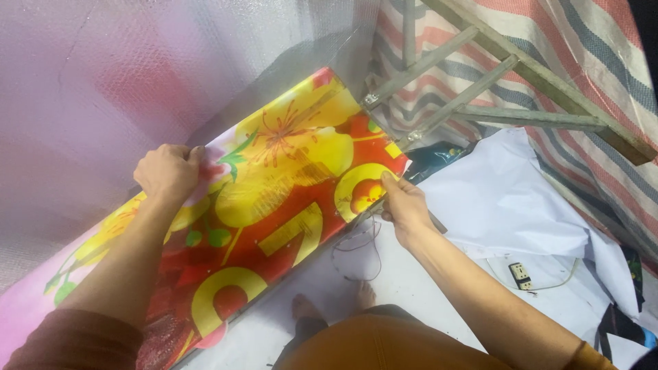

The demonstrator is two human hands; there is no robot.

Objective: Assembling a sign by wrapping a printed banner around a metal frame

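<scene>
Orange cloth [384, 342] over the person's lap is filling the bottom edge of the view, and just above it the toes of a bare foot [301, 306] are showing on the pale floor [411, 274]. Both forearms are reaching forward from there to a long printed panel [274, 199], a glossy sheet in red and yellow with large flowers, green leaves and big yellow shapes, stretched over a narrow frame. It is lying at a slant, running from the lower left of the view up toward the middle, where its far end is meeting a grey metal lattice frame [473, 89] leaning against a red, white and grey striped tarpaulin [603, 62].

The left hand [166, 171] is closing over the panel's far long edge, fingers curled over it and knuckles up, next to a wall of pinkish bubble wrap [103, 82]. The right hand [404, 205] is clamping the near long edge close to the panel's upper end, thumb pressing on the printed face and fingers wrapping underneath. The two hands are well apart, one on each long side of the panel.

Thin dark wires [363, 253] are hanging from the near edge below the right hand. White sheeting [507, 199] is lying crumpled on the floor to the right, with a small white socket block [521, 275] resting on it.
</scene>
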